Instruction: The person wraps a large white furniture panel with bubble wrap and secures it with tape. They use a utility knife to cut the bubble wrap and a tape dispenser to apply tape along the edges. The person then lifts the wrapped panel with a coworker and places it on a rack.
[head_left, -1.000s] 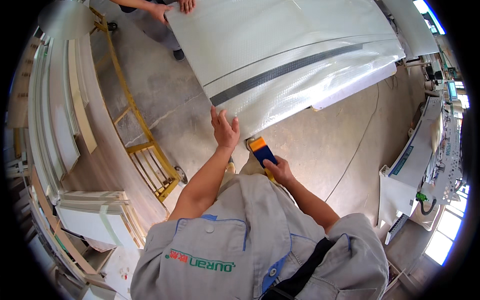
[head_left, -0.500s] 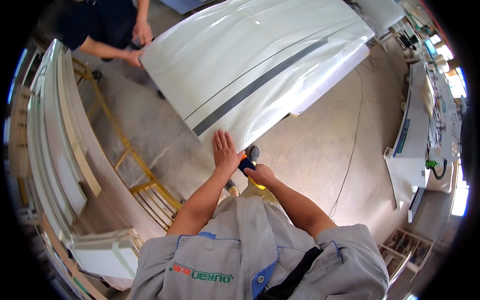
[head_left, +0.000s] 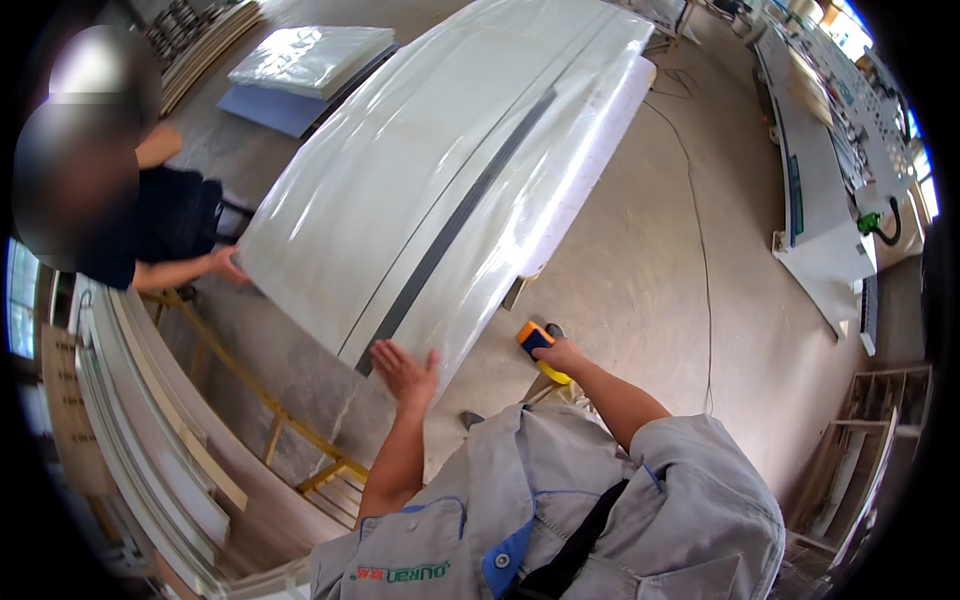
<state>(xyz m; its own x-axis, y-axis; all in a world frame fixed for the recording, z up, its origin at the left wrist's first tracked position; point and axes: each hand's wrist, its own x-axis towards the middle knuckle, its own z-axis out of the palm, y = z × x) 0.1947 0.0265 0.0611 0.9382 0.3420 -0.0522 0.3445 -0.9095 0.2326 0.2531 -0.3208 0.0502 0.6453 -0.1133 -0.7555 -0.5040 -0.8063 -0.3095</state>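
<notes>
A large whitish panel [head_left: 400, 190] wrapped in shiny clear film lies ahead of me, a dark grey strip [head_left: 455, 235] running along its length. My left hand [head_left: 405, 373] is open at the panel's near end, fingers spread by the end of the strip; whether it presses on the film I cannot tell. My right hand [head_left: 562, 357] is closed round a hand-held tool with an orange and dark blue head [head_left: 532, 338] and a yellow lower part, held off the panel's right side. Its exact kind is unclear.
At the left, a co-worker's hand [head_left: 228, 266] touches the panel's far-left corner. Long boards [head_left: 140, 400] stand on the left beside a yellow metal frame [head_left: 250, 372]. A cable [head_left: 705, 270] trails over the floor towards a large grey machine [head_left: 815, 200]. Film-wrapped boards [head_left: 310, 62] are stacked behind.
My right hand has drawn the tool away from the panel's near edge to the right. My left hand's thumb has spread out. The view has shifted, showing more of the co-worker.
</notes>
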